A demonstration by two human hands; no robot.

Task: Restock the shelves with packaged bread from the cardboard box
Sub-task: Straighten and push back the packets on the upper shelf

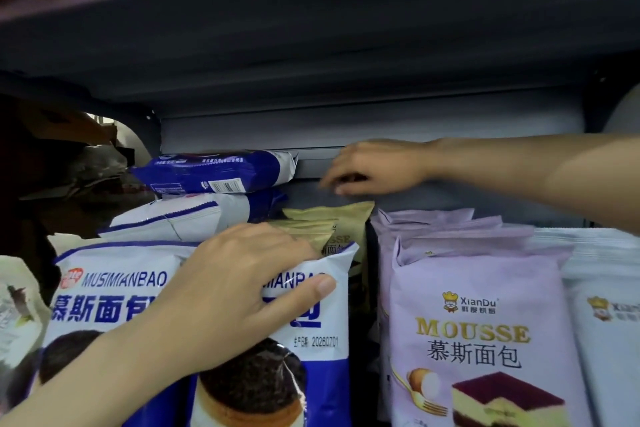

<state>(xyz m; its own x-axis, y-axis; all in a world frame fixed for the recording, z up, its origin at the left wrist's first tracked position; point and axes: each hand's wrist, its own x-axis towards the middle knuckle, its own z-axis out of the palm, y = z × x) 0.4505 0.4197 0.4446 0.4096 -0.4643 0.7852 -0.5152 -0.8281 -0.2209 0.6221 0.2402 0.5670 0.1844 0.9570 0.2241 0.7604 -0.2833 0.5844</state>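
At the far left, beside the forearm of the left hand, a pale green-white packet (17, 308) shows only partly. The left hand (235, 291) grips the top edge of a blue-and-white bread packet (114, 291) that stands upright at the front of the shelf; the thumb (304, 291) lies across the front of the packet and the other fingers curl over its top edge, to the back side. Behind this hand lie 2 more blue-and-white packets flat, one on the other: the lower one (180, 217) just behind the knuckles, the upper one (214, 172) higher and further back. Just behind the fingertips of the left hand, yellow packets (329, 218) stand upright, and the word MOUSSE shows in part on one.

The right hand (374, 166) hovers above these yellow packets, near the back wall of the shelf (242, 128). Its fingers are bent loosely downward and it has hold of nothing. The hand is a little blurred.

Below the right forearm stands a row of lilac packets (478, 322), upright one behind the other. To the right of them, under the right elbow, a white packet (606, 322) stands at the frame edge. The underside of the upper shelf (311, 28) runs above both hands.
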